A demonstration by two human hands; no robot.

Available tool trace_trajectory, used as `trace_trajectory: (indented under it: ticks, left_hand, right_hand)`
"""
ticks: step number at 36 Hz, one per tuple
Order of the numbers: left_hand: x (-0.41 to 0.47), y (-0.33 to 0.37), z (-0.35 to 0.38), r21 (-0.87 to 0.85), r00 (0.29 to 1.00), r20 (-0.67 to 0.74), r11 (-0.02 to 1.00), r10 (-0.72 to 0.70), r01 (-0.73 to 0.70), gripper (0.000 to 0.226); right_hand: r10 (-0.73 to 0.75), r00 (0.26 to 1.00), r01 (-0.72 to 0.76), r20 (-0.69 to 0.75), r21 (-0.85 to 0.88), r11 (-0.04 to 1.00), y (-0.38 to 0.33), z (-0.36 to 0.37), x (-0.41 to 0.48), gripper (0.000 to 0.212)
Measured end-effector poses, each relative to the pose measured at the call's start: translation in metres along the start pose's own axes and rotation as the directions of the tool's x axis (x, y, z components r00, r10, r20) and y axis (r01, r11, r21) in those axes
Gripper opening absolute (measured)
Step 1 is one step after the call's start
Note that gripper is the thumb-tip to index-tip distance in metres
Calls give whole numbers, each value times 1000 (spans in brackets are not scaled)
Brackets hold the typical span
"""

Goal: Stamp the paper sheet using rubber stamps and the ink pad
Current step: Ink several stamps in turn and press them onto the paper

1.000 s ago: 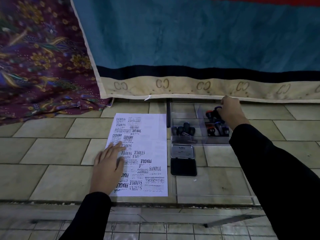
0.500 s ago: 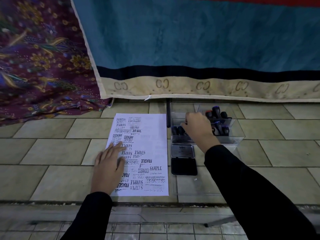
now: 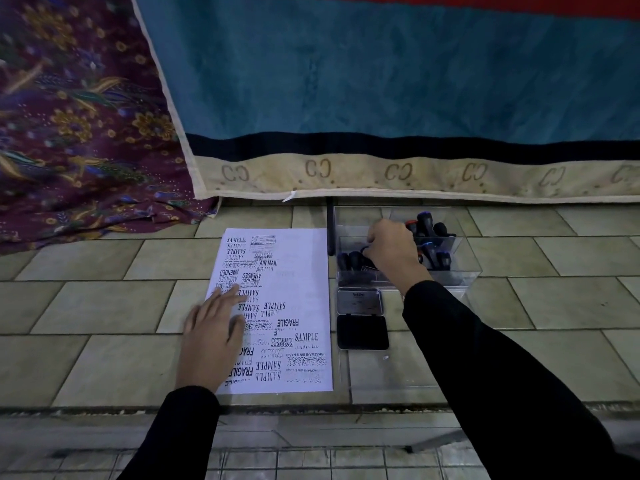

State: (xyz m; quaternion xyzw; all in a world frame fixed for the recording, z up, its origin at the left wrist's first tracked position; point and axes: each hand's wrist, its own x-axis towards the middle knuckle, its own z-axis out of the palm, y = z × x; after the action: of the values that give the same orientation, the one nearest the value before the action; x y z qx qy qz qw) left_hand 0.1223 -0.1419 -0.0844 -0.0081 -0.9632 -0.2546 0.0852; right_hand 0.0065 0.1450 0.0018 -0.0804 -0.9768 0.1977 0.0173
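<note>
A white paper sheet (image 3: 306, 282) lies on the tiled floor, its left and lower parts covered with black stamp prints. My left hand (image 3: 214, 337) rests flat on its left side, fingers spread. Right of the sheet lies the ink pad (image 3: 362, 331), open, with its metal lid (image 3: 360, 301) folded back. Behind it stands a clear plastic box (image 3: 465, 271) with several black rubber stamps (image 3: 427, 225) in compartments. My right hand (image 3: 393, 252) reaches into the front left compartment, its fingers curled on the handle of a rubber stamp (image 3: 365, 252) among others (image 3: 348, 260).
A teal blanket (image 3: 381, 81) with a beige border hangs right behind the box and the sheet. A purple flowered cloth (image 3: 76, 133) lies at the left. A step edge (image 3: 311, 407) runs across just below the sheet.
My right hand moved from the box's back right compartment to the front left one and curled onto a stamp there. My left hand stayed on the sheet.
</note>
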Motion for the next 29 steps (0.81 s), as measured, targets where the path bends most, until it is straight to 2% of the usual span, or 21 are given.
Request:
trace_trajectory:
  ticks: [4, 10, 14, 18, 22, 24, 29]
  left_hand:
    - [0, 0, 0, -2, 1000, -1, 1000, 4, -4, 30]
    - [1, -2, 1, -12, 1000, -4, 1000, 8, -8, 31]
    - [0, -2, 2, -12, 1000, -7, 1000, 7, -7, 31]
    - [1, -1, 1, -19, 1000, -8, 1000, 4, -4, 32]
    - [0, 1, 0, -22, 1000, -5, 1000, -1, 1, 32]
    - [0, 1, 0, -18, 1000, -2, 1000, -1, 1, 32]
    - [0, 2, -1, -19, 1000, 6, 1000, -3, 3, 32]
  right_hand:
    - [3, 1000, -3, -4, 73, 997, -4, -2, -1, 19]
    - [8, 1000, -8, 4, 49, 999, -3, -1, 0, 20]
    - [40, 998, -44, 40, 109, 993, -3, -4, 1, 19]
    - [13, 1000, -12, -3, 258, 966, 2, -3, -1, 24]
    - [-82, 997, 74, 14, 312, 947, 12, 0, -3, 26]
    - [-139, 990, 137, -15, 325, 936, 18, -1, -5, 28]
    - [-192, 958, 263, -212, 390, 882, 23, -10, -23, 22]
